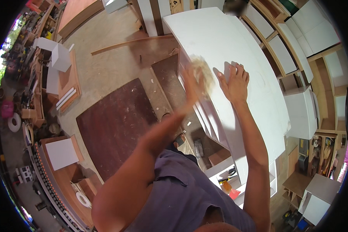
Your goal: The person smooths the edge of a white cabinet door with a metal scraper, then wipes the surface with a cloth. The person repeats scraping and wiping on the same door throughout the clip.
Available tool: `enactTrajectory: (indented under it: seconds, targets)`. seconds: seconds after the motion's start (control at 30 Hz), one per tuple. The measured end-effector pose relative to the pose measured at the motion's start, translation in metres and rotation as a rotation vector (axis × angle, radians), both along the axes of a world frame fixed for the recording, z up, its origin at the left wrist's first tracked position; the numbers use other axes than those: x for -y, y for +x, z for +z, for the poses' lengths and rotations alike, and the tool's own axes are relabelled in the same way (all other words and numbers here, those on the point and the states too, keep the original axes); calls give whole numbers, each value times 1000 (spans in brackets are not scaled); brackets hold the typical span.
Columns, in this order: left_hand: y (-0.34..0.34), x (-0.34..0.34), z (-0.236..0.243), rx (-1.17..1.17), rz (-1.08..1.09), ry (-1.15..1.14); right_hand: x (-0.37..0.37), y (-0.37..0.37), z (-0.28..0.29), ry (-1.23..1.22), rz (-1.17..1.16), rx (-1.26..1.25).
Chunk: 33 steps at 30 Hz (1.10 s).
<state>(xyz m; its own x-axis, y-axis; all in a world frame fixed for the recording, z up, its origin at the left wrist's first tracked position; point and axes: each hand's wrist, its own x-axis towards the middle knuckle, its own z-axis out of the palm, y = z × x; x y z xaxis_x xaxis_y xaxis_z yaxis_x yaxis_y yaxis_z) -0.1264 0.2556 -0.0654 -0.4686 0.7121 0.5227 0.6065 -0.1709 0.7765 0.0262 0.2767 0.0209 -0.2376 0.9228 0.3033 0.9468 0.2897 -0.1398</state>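
A large white panel [255, 50] forms the top of a long white cabinet. My left hand [192, 86], smeared by motion, is at the panel's left edge and presses a cream-coloured rag [205, 73] against it. The rag is blurred too, so its folds cannot be made out. Farther right, my right hand [236, 86] lies flat on the panel, fingers spread and nothing in it. Below the left edge, several white shelf boards [209, 123] show in the cabinet's side.
A dark brown board [116, 123] lies on the floor to my left, beside a narrower brown board [168, 73]. A long wooden strip [131, 43] lies beyond. White cabinets [301, 112] stand along the right. Tools and a red item [234, 193] sit in an open compartment near me.
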Motion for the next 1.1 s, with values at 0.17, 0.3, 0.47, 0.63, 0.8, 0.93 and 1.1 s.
enactTrajectory:
  seconds: [0.17,0.3,0.47,0.63,0.8,0.93,1.1]
  targets:
    - [22,69,-19,73,-477,125,3,1,1,16,55,4]
    - [-140,-154,-12,133,-4,233,-3,-15,9,-8,75,53]
    - [-190,-232,4,191,56,91,-3,-12,11,-73,71,2]
    - [-129,-165,1,165,-91,206,-4,-4,3,-68,80,39]
    - [-201,-238,9,323,67,140,-9,-14,10,-95,115,35]
    - [-145,-188,8,241,-10,166,-9,-8,8,-98,72,62]
    - [-206,-240,30,362,132,77,-12,-18,11,-144,101,51]
